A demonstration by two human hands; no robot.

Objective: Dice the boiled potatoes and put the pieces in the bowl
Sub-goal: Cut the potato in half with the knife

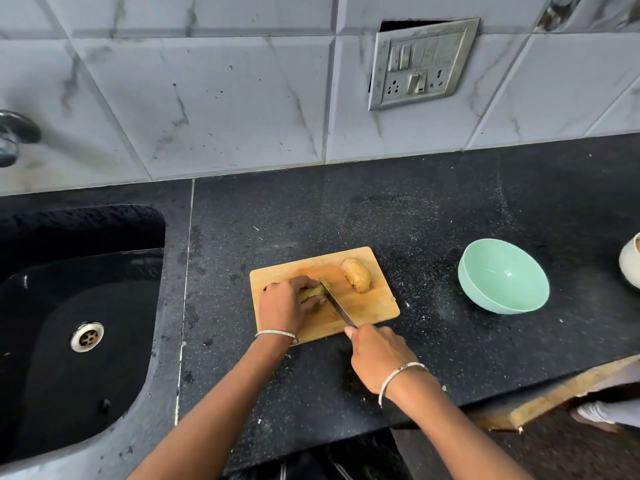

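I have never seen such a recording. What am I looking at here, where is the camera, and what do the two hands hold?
There is no machine here: a person works with bare hands. The one picture comes from a camera worn on the head, looking forward and down, so the arms enter from the bottom edge.

On the dark counter lies a wooden board. The left hand holds down a potato on it. The right hand grips a knife whose blade rests beside that potato. A second, whole potato lies further back on the board. To the right stands an empty green bowl; a sink is at the left.
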